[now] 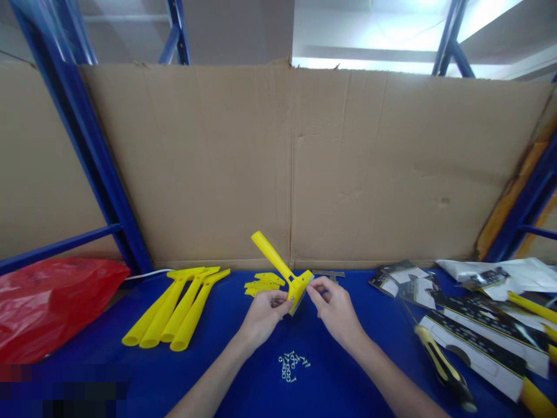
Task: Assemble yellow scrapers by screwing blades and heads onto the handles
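My left grip (262, 316) is closed on the head of one yellow scraper (282, 269), its handle pointing to eleven o'clock. My right grip (337, 310) has its fingertips drawn together at the head's three o'clock edge; whether they have hold of anything, I can't tell. The scraper looks part assembled: a blade edge and one screw show. Nearby at nine o'clock, yellow plates (263, 284) overlap uncountably; beyond, four yellow handles (187, 306) seem unfitted. On the counter (243, 383) at six, nuts (284, 368) and screws (304, 362) lie jumbled, uncounted; one screwdriver (444, 366) lies at four.
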A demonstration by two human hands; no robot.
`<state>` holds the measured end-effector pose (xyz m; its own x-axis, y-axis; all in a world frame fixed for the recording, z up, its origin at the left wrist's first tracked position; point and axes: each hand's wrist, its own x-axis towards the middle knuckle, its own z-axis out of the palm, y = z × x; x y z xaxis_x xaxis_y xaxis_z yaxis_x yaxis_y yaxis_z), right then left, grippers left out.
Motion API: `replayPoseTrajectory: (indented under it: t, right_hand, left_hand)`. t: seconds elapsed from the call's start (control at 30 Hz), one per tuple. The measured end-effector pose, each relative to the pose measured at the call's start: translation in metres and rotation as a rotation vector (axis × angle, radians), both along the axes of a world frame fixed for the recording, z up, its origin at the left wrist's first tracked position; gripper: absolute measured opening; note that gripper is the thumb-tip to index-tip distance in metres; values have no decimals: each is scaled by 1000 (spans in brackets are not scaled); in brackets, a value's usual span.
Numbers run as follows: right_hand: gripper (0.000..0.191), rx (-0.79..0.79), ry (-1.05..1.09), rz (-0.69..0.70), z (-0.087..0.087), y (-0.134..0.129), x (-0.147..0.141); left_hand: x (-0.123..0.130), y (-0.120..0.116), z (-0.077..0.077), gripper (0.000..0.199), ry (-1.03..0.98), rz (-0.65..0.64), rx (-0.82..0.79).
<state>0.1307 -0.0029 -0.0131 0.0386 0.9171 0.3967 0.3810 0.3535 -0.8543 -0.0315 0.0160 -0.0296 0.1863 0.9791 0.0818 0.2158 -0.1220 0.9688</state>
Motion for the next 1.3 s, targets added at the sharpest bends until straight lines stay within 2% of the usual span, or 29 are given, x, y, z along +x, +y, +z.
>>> replayPoseTrajectory:
  t: [0.13, 0.27, 0.37, 0.47, 0.57, 0.63, 0.73, 0.87, 0.93, 1.07, 1.13, 1.2, 1.3]
  right_hand:
    - [18, 21, -175, -49, 16, -13, 18]
    - [19, 95, -622, -205, 20, -38, 51]
    - [21, 148, -952, -407, 14, -59, 84]
    - [27, 191, -1195, -591, 2, -78, 118]
    - [30, 150, -1310, -597, -11, -91, 143]
    - [26, 77, -1273, -583, -18, -96, 152]
    - [30, 56, -1173, -558, -19, -98, 156]
    - [37, 54, -1007, -657, -2, -94, 150]
    - [38, 29, -832, -670, 11, -89, 144]
    - [30, 36, -297, -455, 33, -70, 119]
    - [32, -23, -70, -330, 38, -56, 103]
    - [36, -46, 89, -262, 38, -40, 88]
    - [41, -45, 336, -216, 26, -20, 74]
  left_hand:
    - [-2, 3, -2, 20, -40, 44, -25]
    - [-2, 5, -3, 20, -46, 58, -28]
    - [0, 4, -3, 20, -33, 64, -31]
    - [1, 3, -2, 20, -28, 71, -26]
    - [2, 3, -2, 21, -28, 73, -17]
    - [2, 3, -2, 21, -25, 80, -12]
    - [2, 3, -3, 20, -16, 93, -1]
    - [3, 3, -3, 19, -28, 109, 2]
    - [3, 4, -4, 20, -35, 114, 10]
    - [4, 4, -6, 19, -34, 133, 35]
    - [4, 4, -6, 19, -34, 164, 49]
    - [4, 3, -5, 19, -29, 193, 58]
    - [3, 1, -3, 17, -16, 217, 87]
